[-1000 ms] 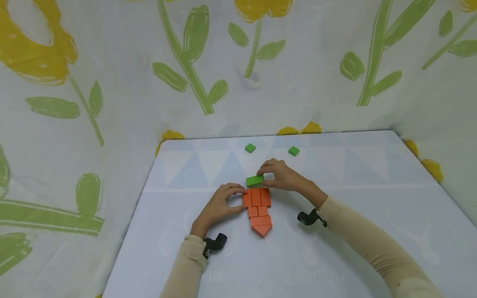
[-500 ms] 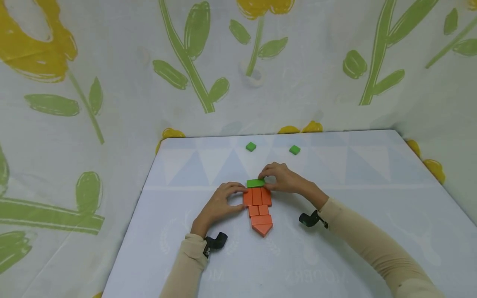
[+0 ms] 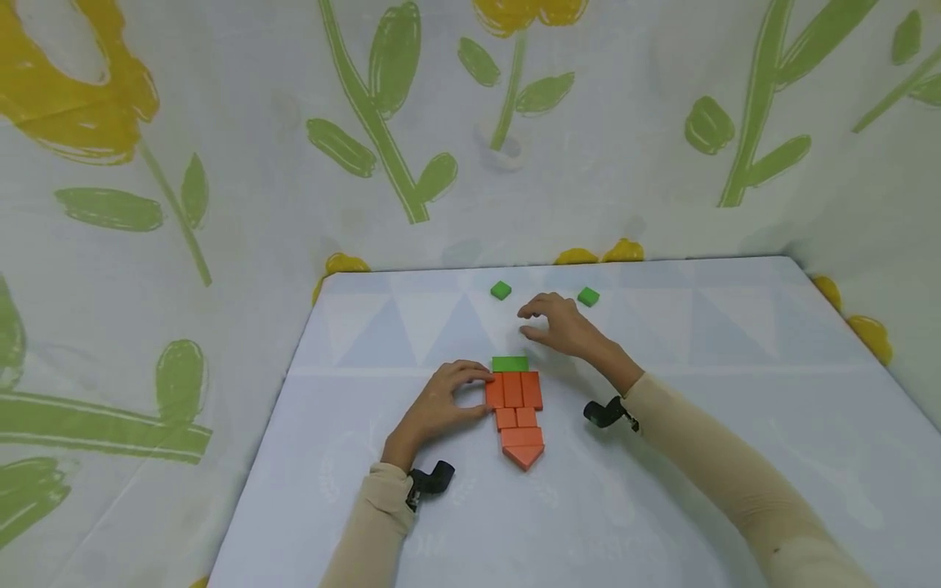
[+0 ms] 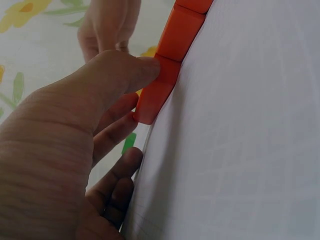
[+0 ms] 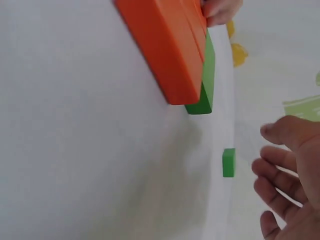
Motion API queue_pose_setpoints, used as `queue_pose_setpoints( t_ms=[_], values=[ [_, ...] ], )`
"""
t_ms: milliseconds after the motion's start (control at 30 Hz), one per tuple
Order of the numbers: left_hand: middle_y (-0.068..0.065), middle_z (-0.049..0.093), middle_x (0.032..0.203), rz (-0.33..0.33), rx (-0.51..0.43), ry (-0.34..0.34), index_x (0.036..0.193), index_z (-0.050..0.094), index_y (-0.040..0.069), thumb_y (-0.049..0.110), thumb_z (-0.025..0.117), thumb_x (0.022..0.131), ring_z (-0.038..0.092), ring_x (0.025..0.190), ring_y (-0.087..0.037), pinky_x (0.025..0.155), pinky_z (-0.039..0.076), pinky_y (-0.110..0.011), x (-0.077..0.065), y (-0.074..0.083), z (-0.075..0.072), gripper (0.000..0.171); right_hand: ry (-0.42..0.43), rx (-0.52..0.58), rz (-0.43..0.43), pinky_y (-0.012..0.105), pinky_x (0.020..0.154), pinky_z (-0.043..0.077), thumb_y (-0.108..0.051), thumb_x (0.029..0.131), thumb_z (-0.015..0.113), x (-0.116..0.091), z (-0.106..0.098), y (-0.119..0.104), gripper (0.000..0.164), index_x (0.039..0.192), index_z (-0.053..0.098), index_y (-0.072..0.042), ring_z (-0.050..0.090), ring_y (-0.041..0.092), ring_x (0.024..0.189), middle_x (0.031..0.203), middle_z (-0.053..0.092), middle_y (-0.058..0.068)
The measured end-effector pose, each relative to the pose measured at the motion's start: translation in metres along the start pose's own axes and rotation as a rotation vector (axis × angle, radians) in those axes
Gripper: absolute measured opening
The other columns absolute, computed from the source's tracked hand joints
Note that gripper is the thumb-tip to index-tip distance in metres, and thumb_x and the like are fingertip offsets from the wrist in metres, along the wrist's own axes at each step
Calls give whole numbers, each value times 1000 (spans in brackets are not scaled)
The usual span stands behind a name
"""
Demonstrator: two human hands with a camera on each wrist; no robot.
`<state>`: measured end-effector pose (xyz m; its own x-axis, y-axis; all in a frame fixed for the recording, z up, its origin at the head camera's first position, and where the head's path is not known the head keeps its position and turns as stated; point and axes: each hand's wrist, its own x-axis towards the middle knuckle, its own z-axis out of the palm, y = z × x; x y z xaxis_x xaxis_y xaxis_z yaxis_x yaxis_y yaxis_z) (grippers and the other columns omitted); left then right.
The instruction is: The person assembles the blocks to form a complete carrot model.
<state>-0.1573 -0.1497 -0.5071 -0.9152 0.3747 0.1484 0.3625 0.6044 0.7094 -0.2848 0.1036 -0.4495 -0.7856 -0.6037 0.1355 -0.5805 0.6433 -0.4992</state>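
Orange blocks lie on the table in a column that ends in a triangular block point(image 3: 524, 457) toward the person. My left hand point(image 3: 439, 400) pinches the leftmost upright orange block point(image 3: 494, 392), its thumb at the near end and fingers at the far end. In the left wrist view the thumb presses on that block's orange side point(image 4: 161, 82). A green rectangular block point(image 3: 510, 364) lies along the far ends of the three upright blocks. Beyond it, my right hand point(image 3: 560, 325) hovers with fingers loosely bent and holds nothing.
Two small green blocks lie near the table's far edge, one at the left point(image 3: 501, 290) and one at the right point(image 3: 588, 296), close beyond the right hand. A flower-printed cloth point(image 3: 250, 122) hangs behind and beside the table point(image 3: 662, 441).
My right hand has brought the green block down against the orange row, let go of it, and moved away toward the far edge. The left hand has stayed at the orange block.
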Motion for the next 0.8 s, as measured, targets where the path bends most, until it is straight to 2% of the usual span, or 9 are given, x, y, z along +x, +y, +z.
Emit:
queue_pose_setpoints(
  t_ms=[167, 367, 533, 800],
  values=[
    [11, 55, 136, 2, 14, 7, 127, 67, 28, 35, 78, 86, 44, 128, -16, 107, 38, -47, -1, -3, 0, 44, 100, -66, 96, 55, 93, 39, -25, 92, 73, 34, 7, 2, 36, 121, 69, -5, 54, 31, 109, 113, 65, 11],
    [13, 55, 135, -27, 6, 4, 126, 68, 30, 36, 79, 85, 44, 128, -15, 107, 38, -47, -13, -7, -2, 43, 53, -82, 209, 51, 95, 37, -32, 92, 72, 67, 25, 5, 45, 128, 65, -5, 53, 30, 114, 116, 64, 10],
    [14, 54, 135, 0, -14, 11, 127, 67, 29, 35, 79, 85, 44, 129, -15, 107, 38, -47, -15, -6, -1, 43, 39, -72, 257, 49, 95, 36, -32, 92, 73, 79, 32, 8, 44, 126, 65, -5, 53, 29, 112, 116, 63, 11],
    [14, 54, 135, 14, 4, 6, 128, 67, 27, 34, 78, 86, 43, 129, -12, 108, 37, -43, -3, -1, -1, 44, 55, -119, 234, 52, 97, 37, -22, 92, 71, 88, 30, 16, 34, 121, 69, -4, 52, 31, 113, 112, 66, 11]
  ],
)
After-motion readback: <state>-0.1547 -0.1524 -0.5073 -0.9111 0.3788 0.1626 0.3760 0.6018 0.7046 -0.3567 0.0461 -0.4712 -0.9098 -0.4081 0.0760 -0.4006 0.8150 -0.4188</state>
